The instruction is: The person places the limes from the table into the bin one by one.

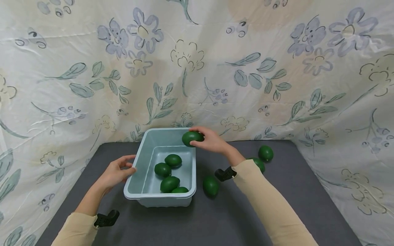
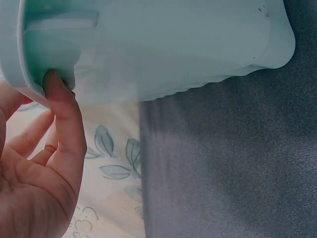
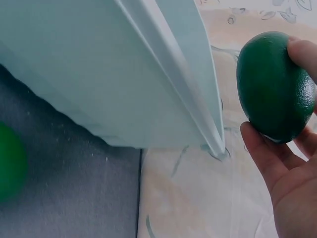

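Note:
A pale blue-green plastic bin (image 1: 165,200) stands on the dark table, with several dark green avocados (image 1: 173,160) lying inside it. My left hand (image 1: 117,172) pinches the bin's left rim; in the left wrist view the thumb (image 2: 63,109) lies against the rim's outer side. Over the bin's far right corner, my right hand (image 1: 212,140) holds a glossy green avocado (image 1: 192,138) between thumb and fingers. The right wrist view shows this held avocado (image 3: 272,87) higher than the rim.
Outside the bin, an avocado (image 1: 210,186) lies close to its right side. Farther right are another avocado (image 1: 266,153) and one partly hidden by the right sleeve (image 1: 261,184). A floral cloth (image 1: 215,68) hangs behind the grey table (image 1: 172,227) and along its sides.

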Tool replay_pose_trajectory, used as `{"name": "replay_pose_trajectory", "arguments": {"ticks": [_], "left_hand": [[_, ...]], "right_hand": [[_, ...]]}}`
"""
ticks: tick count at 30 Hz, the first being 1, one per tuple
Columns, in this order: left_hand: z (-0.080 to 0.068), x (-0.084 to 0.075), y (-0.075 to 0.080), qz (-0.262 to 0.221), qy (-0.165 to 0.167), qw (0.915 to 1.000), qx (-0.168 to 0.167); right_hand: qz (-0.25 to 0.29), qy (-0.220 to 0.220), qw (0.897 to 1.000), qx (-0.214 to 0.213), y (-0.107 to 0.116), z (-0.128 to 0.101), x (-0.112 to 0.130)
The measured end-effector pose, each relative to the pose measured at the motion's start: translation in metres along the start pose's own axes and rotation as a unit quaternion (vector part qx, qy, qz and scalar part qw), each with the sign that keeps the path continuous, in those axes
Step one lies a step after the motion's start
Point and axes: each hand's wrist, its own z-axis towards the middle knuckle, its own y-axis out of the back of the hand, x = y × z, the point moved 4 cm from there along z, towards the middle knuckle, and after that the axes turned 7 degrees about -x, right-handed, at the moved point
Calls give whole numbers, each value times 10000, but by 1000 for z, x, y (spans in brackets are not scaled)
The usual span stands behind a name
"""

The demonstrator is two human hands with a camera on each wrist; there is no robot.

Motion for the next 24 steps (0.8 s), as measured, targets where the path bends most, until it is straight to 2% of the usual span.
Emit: {"name": "replay_pose_trajectory", "arguments": {"ticks": [15,24], "left_hand": [[0,1,1,8,13,10000,21],[1,0,-1,37,163,9999,3]], "right_hand": [[7,-54,9999,143,-23,12,17],[62,36,9996,289,-36,17,24]]}}
